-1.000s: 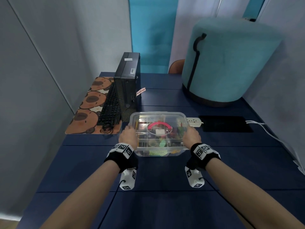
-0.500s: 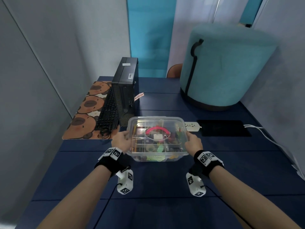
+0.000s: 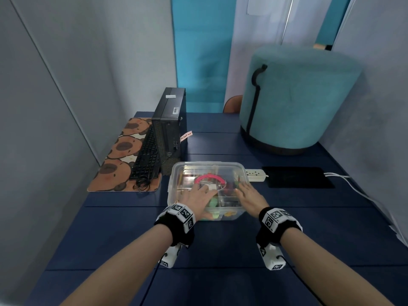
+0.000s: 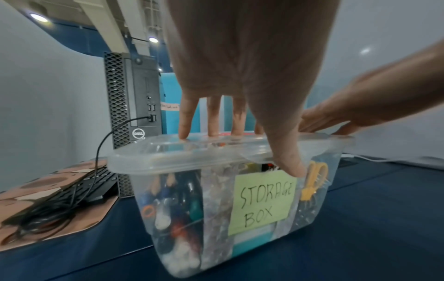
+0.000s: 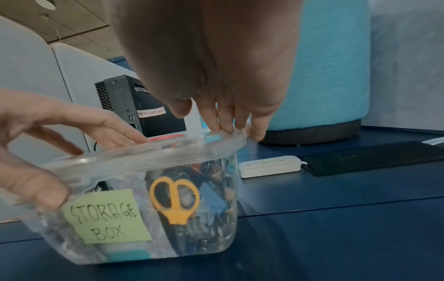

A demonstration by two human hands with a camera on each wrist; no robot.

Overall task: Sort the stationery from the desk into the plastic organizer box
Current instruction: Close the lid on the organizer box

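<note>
Left hand [image 3: 196, 198] and right hand [image 3: 250, 196] lay flat, fingers spread, on the box [image 4: 216, 199] lid [image 3: 187, 171]. Thin, slick plastic, likely flexes; well filled, so lift by the rim under both ends.

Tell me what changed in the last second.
Both hands left the box's sides and moved onto its lid: left hand flat with its thumb over the front rim, right hand with its fingers on the right edge. The box stays closed beside the computer.

Probably office cubicle: grey partition walls [image 3: 55, 89], desktop tower [image 3: 170, 129], keyboard [image 3: 146, 157], power strip [image 3: 256, 175].
</note>
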